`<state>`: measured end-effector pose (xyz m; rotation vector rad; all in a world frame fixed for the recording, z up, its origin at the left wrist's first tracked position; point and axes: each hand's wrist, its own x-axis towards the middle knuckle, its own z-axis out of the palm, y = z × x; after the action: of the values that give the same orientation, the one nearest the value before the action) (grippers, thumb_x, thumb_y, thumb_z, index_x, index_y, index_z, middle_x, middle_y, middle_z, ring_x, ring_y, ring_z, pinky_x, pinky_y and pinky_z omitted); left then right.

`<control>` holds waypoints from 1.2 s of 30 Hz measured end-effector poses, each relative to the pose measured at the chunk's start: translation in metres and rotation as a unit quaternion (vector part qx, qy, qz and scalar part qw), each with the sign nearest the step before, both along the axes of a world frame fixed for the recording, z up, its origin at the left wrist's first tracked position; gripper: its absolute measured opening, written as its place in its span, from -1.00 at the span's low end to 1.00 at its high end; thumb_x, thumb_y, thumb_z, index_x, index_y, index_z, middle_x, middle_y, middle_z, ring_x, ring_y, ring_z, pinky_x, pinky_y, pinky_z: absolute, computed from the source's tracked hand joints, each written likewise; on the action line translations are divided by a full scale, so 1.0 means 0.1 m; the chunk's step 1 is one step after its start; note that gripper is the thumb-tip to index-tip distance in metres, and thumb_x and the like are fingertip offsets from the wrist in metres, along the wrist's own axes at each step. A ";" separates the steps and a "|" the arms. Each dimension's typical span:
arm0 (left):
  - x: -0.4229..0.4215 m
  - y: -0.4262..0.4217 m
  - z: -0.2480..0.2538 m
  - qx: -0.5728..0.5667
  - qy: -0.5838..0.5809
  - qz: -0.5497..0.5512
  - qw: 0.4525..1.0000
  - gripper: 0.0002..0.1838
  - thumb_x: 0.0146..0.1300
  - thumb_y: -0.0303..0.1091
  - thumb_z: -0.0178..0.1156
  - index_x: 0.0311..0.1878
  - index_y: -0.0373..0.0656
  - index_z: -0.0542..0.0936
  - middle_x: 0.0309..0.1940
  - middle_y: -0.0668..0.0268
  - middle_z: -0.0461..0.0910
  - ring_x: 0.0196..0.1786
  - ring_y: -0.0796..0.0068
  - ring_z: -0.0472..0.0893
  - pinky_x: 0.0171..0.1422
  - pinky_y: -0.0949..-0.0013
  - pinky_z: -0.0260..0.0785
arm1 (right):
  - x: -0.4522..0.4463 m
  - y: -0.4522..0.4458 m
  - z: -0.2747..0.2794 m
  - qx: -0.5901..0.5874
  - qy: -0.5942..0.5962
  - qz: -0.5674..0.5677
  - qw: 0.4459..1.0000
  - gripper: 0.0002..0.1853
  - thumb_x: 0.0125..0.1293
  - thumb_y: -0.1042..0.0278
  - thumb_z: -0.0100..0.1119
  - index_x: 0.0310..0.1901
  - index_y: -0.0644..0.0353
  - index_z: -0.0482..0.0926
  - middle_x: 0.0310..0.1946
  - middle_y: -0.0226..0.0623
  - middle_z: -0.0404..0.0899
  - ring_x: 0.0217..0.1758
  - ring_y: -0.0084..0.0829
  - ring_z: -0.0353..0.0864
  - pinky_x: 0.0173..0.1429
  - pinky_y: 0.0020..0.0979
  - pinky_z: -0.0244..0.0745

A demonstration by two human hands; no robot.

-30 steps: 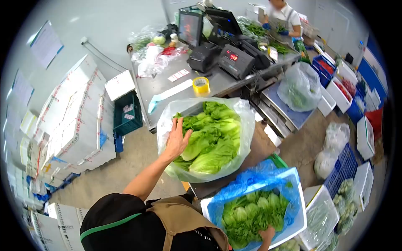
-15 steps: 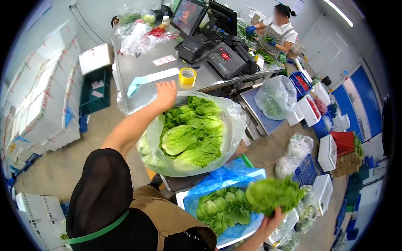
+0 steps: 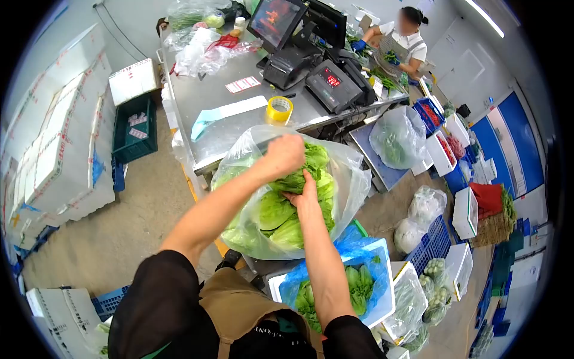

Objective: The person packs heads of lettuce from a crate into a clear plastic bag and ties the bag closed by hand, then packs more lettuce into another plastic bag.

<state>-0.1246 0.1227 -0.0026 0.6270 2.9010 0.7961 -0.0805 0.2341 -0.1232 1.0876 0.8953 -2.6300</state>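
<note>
A large clear plastic bag (image 3: pixel 353 179) stands with its mouth spread wide, full of green lettuce heads (image 3: pixel 287 232). Inside its mouth, my right hand (image 3: pixel 305 194) grips a lettuce head (image 3: pixel 291 181), thumb up along the leaves. My left hand (image 3: pixel 284 157) is closed in a fist just above that head; whatever its fingers hold is hidden. Below the bag is a white foam box (image 3: pixel 387 287) lined with blue plastic (image 3: pixel 347 246), holding more lettuce (image 3: pixel 360 287) partly covered by my right forearm.
Ahead is a metal table (image 3: pixel 230 116) with yellow tape (image 3: pixel 279 109), a scale (image 3: pixel 333 84) and a screen (image 3: pixel 276 23). Another person (image 3: pixel 402 45) handles green vegetables at the back. White boxes (image 3: pixel 66 137) are stacked left; another plastic bag (image 3: pixel 396 137) sits on the right.
My right hand has carried the lettuce head from over the foam box up and left into the bag. My left hand has moved right and down from the bag's far rim.
</note>
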 end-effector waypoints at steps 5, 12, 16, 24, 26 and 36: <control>0.34 0.52 -0.80 0.004 0.187 0.068 0.980 -0.62 0.26 -0.19 0.02 0.00 -0.29 0.44 -0.04 -0.08 0.49 0.14 -0.06 0.40 0.20 -0.07 0.23 | 0.09 0.21 -0.28 -0.065 0.122 0.063 0.988 -0.46 0.35 -0.08 -0.10 0.24 0.05 0.28 0.22 -0.22 0.33 0.23 -0.18 0.33 0.25 0.04 0.26; 0.25 0.49 -1.15 -0.129 0.335 0.006 0.933 -0.76 0.16 -0.16 0.03 -0.32 -0.08 0.58 -0.33 0.20 0.50 -0.17 0.19 0.47 -0.17 0.07 0.26 | 1.02 0.31 0.31 -0.024 0.130 -0.026 0.991 -0.37 0.31 0.19 0.11 0.25 0.46 0.17 0.16 0.04 0.30 0.19 -0.13 0.36 0.24 -0.15 0.34; 0.25 0.60 -1.38 -0.182 0.344 -0.050 0.920 -0.81 0.15 -0.21 0.04 -0.38 -0.09 0.54 -0.41 0.23 0.53 -0.25 0.22 0.51 -0.22 0.12 0.32 | 1.98 0.60 0.52 0.108 0.266 -0.035 0.957 -0.62 0.29 0.37 0.12 0.06 0.46 0.41 -0.10 -0.08 0.54 -0.04 -0.26 0.59 0.04 -0.29 0.52; 0.14 0.65 -1.61 -0.230 0.336 -0.020 0.913 -0.65 0.29 -0.08 -0.06 -0.06 -0.05 0.57 -0.11 0.28 0.58 -0.01 0.24 0.51 0.05 0.10 0.27 | 3.93 1.93 -1.10 0.567 -0.224 -0.107 0.785 -0.60 0.19 0.41 0.15 0.05 0.42 0.44 -0.11 0.05 0.52 -0.06 -0.20 0.57 -0.01 -0.22 0.50; 0.06 0.62 -1.66 -0.234 0.337 -0.017 0.912 -0.63 0.30 -0.06 -0.07 -0.01 -0.04 0.56 -0.05 0.29 0.57 0.04 0.25 0.50 0.09 0.11 0.25 | 4.38 2.27 -2.07 0.718 -0.279 -0.017 0.637 -0.38 0.07 0.41 0.26 0.18 0.38 0.31 0.03 0.12 0.39 0.11 -0.05 0.41 0.15 -0.13 0.34; -0.22 0.55 -1.21 -0.096 0.118 -0.014 0.988 -0.49 0.41 0.01 -0.21 0.20 -0.14 0.42 0.10 0.08 0.48 0.16 0.06 0.42 0.22 0.16 0.22 | 4.86 3.28 -2.84 0.828 -0.356 0.215 0.377 -0.36 0.00 0.39 0.26 0.17 0.27 0.30 0.01 -0.07 0.41 0.16 -0.10 0.34 0.19 -0.10 0.22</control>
<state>-0.1462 0.1781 -0.1237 0.7893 3.1198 0.4594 0.4054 0.5617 -0.4075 1.3947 2.7551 0.1932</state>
